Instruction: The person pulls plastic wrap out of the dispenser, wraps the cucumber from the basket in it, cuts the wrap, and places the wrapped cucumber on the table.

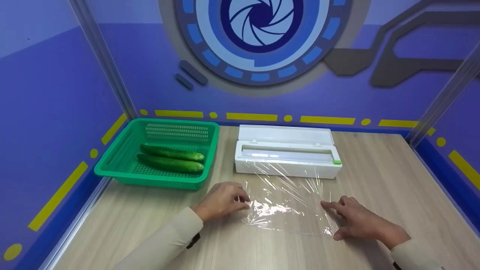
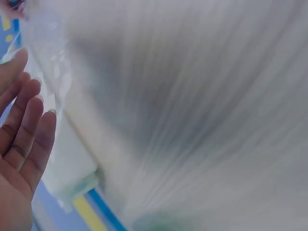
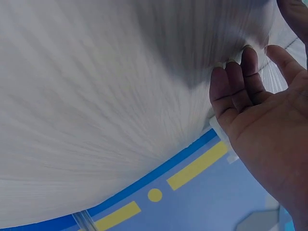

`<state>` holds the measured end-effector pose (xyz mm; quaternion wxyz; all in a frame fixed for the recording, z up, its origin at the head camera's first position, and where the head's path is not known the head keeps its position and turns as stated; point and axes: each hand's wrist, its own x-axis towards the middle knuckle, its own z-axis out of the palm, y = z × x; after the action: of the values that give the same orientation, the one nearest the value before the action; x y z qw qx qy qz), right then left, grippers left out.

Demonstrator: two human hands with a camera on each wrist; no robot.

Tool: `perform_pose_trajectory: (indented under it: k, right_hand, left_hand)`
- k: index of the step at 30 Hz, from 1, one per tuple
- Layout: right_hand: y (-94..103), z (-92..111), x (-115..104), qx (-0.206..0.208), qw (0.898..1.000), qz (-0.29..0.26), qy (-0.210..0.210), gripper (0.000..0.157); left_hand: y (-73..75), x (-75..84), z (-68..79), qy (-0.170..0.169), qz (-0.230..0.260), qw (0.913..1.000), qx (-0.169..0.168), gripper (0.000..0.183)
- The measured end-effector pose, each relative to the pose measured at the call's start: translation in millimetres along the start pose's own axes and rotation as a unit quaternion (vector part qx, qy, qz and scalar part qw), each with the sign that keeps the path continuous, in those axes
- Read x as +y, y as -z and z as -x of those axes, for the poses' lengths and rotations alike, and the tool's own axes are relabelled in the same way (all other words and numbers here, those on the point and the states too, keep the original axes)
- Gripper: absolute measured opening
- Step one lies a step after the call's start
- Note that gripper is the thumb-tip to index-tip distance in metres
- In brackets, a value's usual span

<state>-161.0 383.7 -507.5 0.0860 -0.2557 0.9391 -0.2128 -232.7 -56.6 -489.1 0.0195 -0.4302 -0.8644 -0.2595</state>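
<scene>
A sheet of clear plastic wrap (image 1: 285, 210) runs from the white wrap dispenser (image 1: 288, 169) toward me over the table, creased and shiny. At its left edge is my left hand (image 1: 223, 200), thumb and index fingertips close together right at the film. The left wrist view shows this hand's fingers (image 2: 29, 130) lightly bent and side by side. Along the right edge, my right hand (image 1: 356, 217) touches the film with an outstretched index finger, its thumb apart at the near corner. Loosely bent fingers (image 3: 236, 89) of that hand appear in the right wrist view.
A green basket (image 1: 155, 181) at the left holds two cucumbers (image 1: 170, 164). The dispenser's lid (image 1: 285, 135) stands raised behind the roll (image 1: 287, 155), with a small green piece (image 1: 337, 162) at its right front. A purple-blue wall (image 1: 255, 103) closes off the back.
</scene>
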Motion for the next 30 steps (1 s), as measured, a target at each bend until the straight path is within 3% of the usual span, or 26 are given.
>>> perform_pose_trajectory:
  k: [6, 16, 24, 30]
  right_hand:
    - [-0.2, 1, -1, -0.002, 1.0, -0.002, -0.004, 0.093]
    - [2.4, -3, -1, -0.037, 0.999, -0.011, -0.003, 0.094]
    - [-0.9, -5, 3, -0.004, 0.998, 0.016, 0.065, 0.096]
    - [-0.6, -6, 3, -0.002, 0.998, 0.014, 0.066, 0.096]
  left_hand:
    - [31.1, -0.1, -3.9, 0.037, -0.012, 0.9972, 0.064, 0.01]
    - [68.3, -11.0, -3.3, 0.086, -0.068, 0.9816, 0.156, 0.014]
    - [94.8, -33.3, -0.8, 0.13, -0.104, 0.9713, 0.17, 0.02]
    - [109.7, -52.7, 5.5, 0.183, -0.108, 0.9638, 0.161, 0.024]
